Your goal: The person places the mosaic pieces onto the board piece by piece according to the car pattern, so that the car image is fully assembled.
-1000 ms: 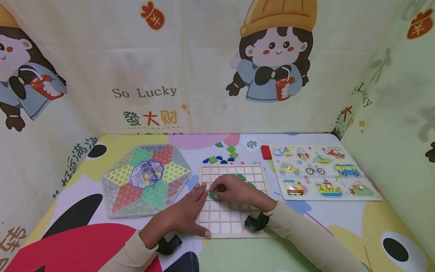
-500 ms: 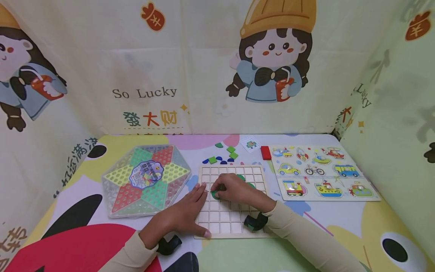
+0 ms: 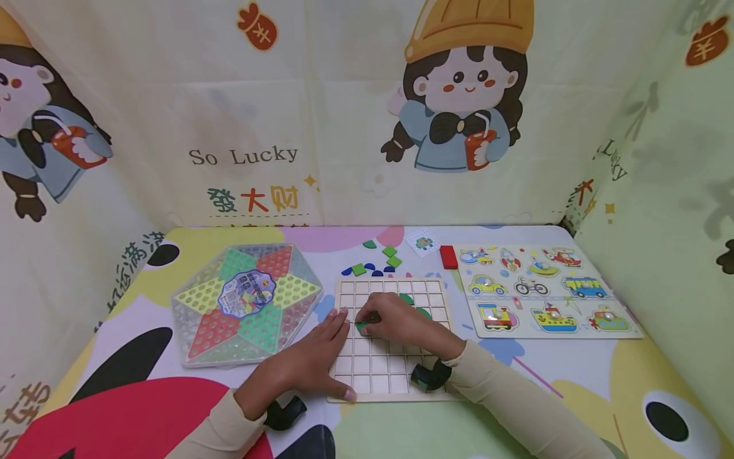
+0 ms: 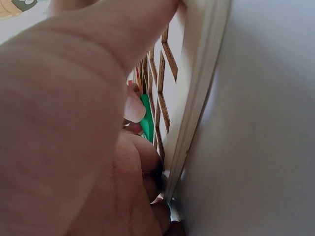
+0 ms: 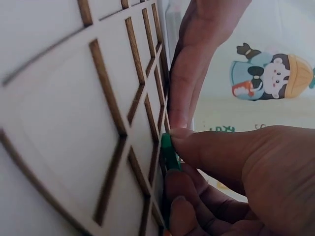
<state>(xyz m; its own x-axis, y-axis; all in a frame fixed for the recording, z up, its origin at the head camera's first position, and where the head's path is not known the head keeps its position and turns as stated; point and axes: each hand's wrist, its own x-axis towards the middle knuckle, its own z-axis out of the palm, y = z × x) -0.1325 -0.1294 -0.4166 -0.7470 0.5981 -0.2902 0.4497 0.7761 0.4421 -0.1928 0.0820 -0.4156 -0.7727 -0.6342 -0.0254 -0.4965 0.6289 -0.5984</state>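
Observation:
A pale wooden grid board point(image 3: 378, 384) with square cells lies in front of the person. The left hand point(image 3: 306, 360) rests along its left edge, fingers extended and thumb at the near left corner. Over the left part of the grid, the right hand point(image 3: 395, 319) pinches a small green piece point(image 5: 170, 151) between thumb and fingers, right at the cells. This green piece also shows beyond the left thumb in the left wrist view. Two green pieces with curved edges, one point(image 3: 406, 298) farther back and one point(image 3: 424, 313) nearer, sit in cells beside the right hand, which hides part of the board.
Behind the board lie several loose green squares point(image 3: 394, 261) and blue half-round pieces point(image 3: 376, 273), plus a pattern card point(image 3: 423, 243) and a red block point(image 3: 449, 257). A hexagonal Chinese checkers set point(image 3: 246, 306) stands left; a vehicle puzzle board point(image 3: 547, 290) lies right.
The right hand has shifted slightly to the right with the green piece and tilted it a little over the grid. The left hand has stayed in place.

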